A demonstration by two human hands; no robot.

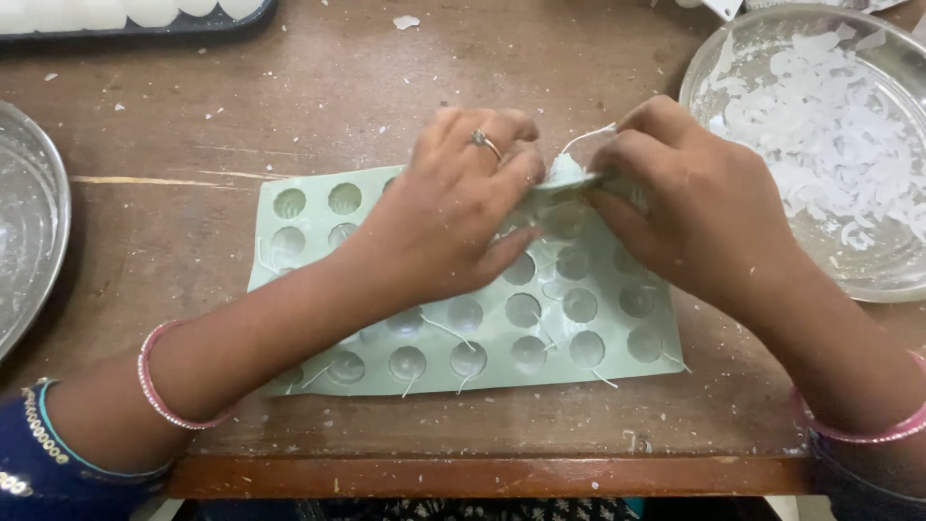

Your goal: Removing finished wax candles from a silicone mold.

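**Both hands pinched on the far edge of a green mould**

A pale green, flexible rectangular mould sheet with rows of round cavities (540,318) is laid flat on a worn brown wooden table (318,106), its long axis running left to right, parallel to the near table edge. Thin white wicks (446,331) are seen trailing from several cavities.

The mould's far edge, right of centre, is lifted and folded up between the two hands. The left hand (463,207), with a ring on one finger, is closed on that raised edge from the left, its palm and forearm laid across the middle of the sheet. The right hand (690,207) is closed on the same raised part from the right, the fingertips of both hands nearly meeting there. A small whitish piece (567,170) with a wick (588,138) standing out of it is gripped at that spot; whether it is held by one hand or both cannot be told, as the fingers cover it.

The lifted part lies directly ahead of both hands, neither being clearly nearer.

To the right, near the right hand, stands a round metal bowl of white wax flakes (897,270). Another metal bowl (29,222) is at the left edge, well apart. A dark tray of white pieces (135,24) sits at the far left. Open table is left beyond the mould.
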